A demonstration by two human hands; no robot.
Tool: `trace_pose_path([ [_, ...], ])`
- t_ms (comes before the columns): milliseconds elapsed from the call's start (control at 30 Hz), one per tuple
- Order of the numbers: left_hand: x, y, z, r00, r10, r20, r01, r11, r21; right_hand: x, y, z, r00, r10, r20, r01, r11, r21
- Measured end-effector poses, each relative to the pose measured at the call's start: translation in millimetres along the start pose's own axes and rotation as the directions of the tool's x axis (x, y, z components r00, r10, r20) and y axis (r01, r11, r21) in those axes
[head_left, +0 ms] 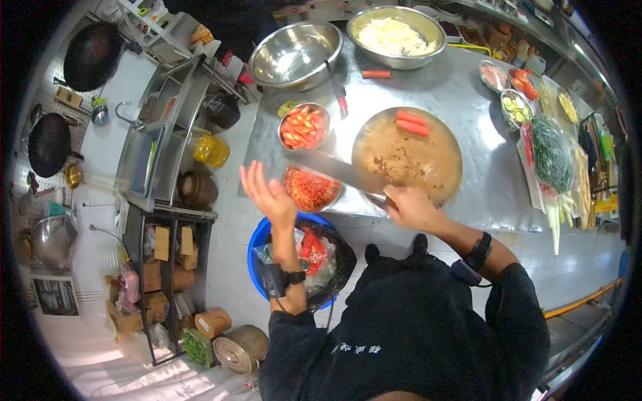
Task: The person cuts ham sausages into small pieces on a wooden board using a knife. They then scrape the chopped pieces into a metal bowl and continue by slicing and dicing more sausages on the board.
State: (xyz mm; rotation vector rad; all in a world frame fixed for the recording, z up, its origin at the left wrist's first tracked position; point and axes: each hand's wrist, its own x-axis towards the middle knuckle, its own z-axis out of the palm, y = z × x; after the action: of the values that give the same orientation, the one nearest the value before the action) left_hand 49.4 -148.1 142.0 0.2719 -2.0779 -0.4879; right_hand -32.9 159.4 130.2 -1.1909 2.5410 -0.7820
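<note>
My right hand [406, 206] grips the handle of a broad cleaver [331, 167] at the near edge of the round wooden chopping board [428, 164]. The blade points left, above the gap between two bowls. My left hand [267, 190] is raised with its fingers spread, holding nothing, left of the bowl of chopped red pieces [311, 189]. Behind that stands a bowl of sliced red and orange pieces [304, 127]. Two red sticks [412, 123] lie side by side on the board's far part. Another red stick [376, 74] lies on the metal table beyond it.
An empty steel bowl [294, 57] and a bowl of pale shreds [396, 37] stand at the back. A knife [340, 97] lies near them. Small bowls and green vegetables [552, 154] are at the right. A blue bin [257, 250] stands below the table's front edge.
</note>
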Motion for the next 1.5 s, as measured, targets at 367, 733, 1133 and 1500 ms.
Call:
trace_pose_path([
  [367,-7,-16,23,0.647,-0.204,0.735,-0.127,0.921,0.368,7,2,-21,0.952,-0.305,0.006,0.292,0.905,-0.31],
  [733,-7,-80,72,0.851,-0.188,0.491,0.204,0.979,0.021,-15,11,-7,0.964,-0.258,0.071,0.267,0.904,-0.334],
  [1133,-33,-36,107,0.829,-0.099,0.551,-0.114,0.934,0.339,-141,33,-18,0.874,0.474,-0.104,-0.448,0.871,0.204],
  [1500,-27,143,261,0.554,0.25,0.794,-0.271,0.956,-0.112,-200,90,-33,0.711,0.649,0.269,-0.473,0.159,0.867],
])
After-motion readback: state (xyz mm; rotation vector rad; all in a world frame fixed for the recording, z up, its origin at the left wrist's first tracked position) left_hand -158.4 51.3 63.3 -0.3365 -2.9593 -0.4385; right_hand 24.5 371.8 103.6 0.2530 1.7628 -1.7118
